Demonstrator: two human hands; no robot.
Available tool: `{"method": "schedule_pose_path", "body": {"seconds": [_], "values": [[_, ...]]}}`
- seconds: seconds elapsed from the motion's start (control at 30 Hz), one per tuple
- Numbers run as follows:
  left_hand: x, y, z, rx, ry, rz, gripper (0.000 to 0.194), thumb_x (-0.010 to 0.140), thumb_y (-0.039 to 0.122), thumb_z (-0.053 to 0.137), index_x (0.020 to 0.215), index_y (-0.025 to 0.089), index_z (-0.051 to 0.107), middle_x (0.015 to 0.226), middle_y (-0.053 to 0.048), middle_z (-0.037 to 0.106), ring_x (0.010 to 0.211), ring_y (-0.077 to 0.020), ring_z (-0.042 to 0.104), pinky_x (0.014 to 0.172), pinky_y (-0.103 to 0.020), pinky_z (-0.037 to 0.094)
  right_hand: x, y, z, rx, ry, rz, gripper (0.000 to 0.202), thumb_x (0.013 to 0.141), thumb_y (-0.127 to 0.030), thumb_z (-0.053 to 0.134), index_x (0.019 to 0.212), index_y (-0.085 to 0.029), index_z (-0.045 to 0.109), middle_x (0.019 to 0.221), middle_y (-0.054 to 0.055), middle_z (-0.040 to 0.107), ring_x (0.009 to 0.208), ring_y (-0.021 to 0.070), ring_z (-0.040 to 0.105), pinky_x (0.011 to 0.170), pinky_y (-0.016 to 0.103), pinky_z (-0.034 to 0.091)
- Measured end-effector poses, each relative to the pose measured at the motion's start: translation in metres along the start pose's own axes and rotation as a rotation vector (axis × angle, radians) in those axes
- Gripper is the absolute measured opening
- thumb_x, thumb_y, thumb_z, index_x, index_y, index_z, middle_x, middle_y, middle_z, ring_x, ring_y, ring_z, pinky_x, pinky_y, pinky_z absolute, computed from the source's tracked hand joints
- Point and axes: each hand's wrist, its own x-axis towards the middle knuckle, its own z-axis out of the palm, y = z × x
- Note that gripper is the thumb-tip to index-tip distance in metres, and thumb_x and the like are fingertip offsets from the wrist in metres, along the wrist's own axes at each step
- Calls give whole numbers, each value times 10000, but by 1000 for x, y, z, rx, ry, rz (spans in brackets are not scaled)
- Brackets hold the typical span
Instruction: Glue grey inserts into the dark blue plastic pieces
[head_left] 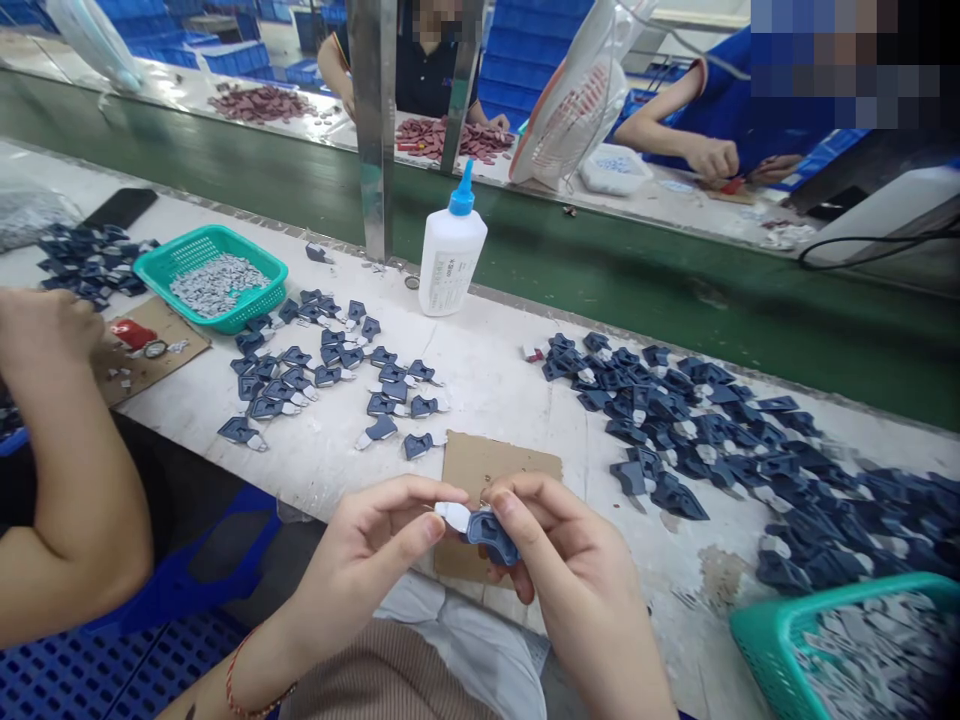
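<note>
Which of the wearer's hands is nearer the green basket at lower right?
Right. The right hand is just left of the green basket; the left hand is farther left.

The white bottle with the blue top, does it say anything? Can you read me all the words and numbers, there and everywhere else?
White bottle: its label has printing, but it's too small and blurry to read.
Dark shirt across the table: a tiny mark on the chest, too small to read.
Blue-and-white piece up close: no writing that I can see.
So, no words or numbers I can quote.
</note>
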Motion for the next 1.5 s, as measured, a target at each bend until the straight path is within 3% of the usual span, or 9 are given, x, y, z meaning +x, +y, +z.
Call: {"method": "schedule_pose_path", "body": {"seconds": [0.13, 0.33, 0.57, 0.73, 1.1, 1.2, 1.3, 1.4, 1.5], "values": [[-4, -4, -4, 15, -17, 24, 209, 912, 311, 611, 1048, 255, 760, 919, -30, 769, 862, -174, 695, 820, -249, 537, -7, 3, 5, 20, 75, 5, 347, 828, -538, 642, 781, -194, 647, 631, 8, 613, 457, 97, 490, 405, 205, 411], [-6, -8, -6, -49, 19, -1, 184, 885, 248, 654, 1038, 257, 755, 1006, -19, 764, 855, -155, 699, 805, -222, 528, -9, 8, 14, 97, 62, 36, 332, 818, -522, 666, 771, -195, 639, 670, -2, 622, 445, 74, 503, 410, 188, 403], [-4, -11, -7, -48, 39, 13, 167, 869, 233, 671, 1018, 230, 747, 923, -26, 763, 860, -164, 697, 780, -222, 534, -13, 5, 22, 114, 85, 50, 306, 827, -498, 659, 764, -201, 631, 608, -22, 592, 439, 74, 479, 425, 194, 391], [-2, -15, -11, -22, 60, 38, 182, 883, 261, 650, 1033, 250, 754, 948, -26, 767, 872, -168, 692, 785, -230, 541, -14, 9, 25, 141, 56, 66, 278, 820, -478, 669, 857, -202, 660, 666, -8, 641, 473, 77, 513, 443, 187, 370], [-1, -23, -31, 72, 166, 32, 152, 895, 276, 629, 1001, 254, 736, 910, -6, 728, 814, -130, 660, 757, -199, 534, -12, 23, 45, 147, 13, 91, 374, 818, -507, 659, 1006, -184, 651, 521, -41, 540, 488, 102, 461, 480, 216, 366], [-3, -27, -37, 134, 284, 108, 141, 893, 242, 633, 1016, 260, 701, 889, 11, 680, 787, -105, 630, 758, -184, 525, -10, 28, 50, 125, 38, 76, 384, 829, -502, 650, 1053, -190, 624, 497, -51, 541, 476, 93, 432, 491, 212, 340], [-8, -29, -41, 98, 395, 292, 96, 906, 200, 603, 959, 245, 670, 844, 20, 614, 763, -99, 596, 766, -203, 535, -9, 32, 52, 115, 66, 61, 366, 836, -495, 645, 1047, -200, 600, 490, -61, 530, 476, 92, 426, 492, 210, 321], [-11, -27, -40, 10, 372, 495, 127, 910, 159, 550, 930, 220, 659, 820, 8, 560, 743, -117, 563, 786, -284, 569, -7, 34, 54, 108, 69, 55, 343, 843, -481, 636, 1037, -203, 587, 488, -67, 523, 468, 91, 424, 486, 209, 311], [-12, -24, -37, -51, 300, 534, 171, 894, 125, 522, 944, 209, 663, 840, -6, 546, 754, -133, 559, 784, -337, 590, -7, 34, 55, 99, 69, 56, 330, 843, -465, 634, 1038, -204, 583, 491, -71, 512, 463, 96, 431, 483, 211, 312]]}}
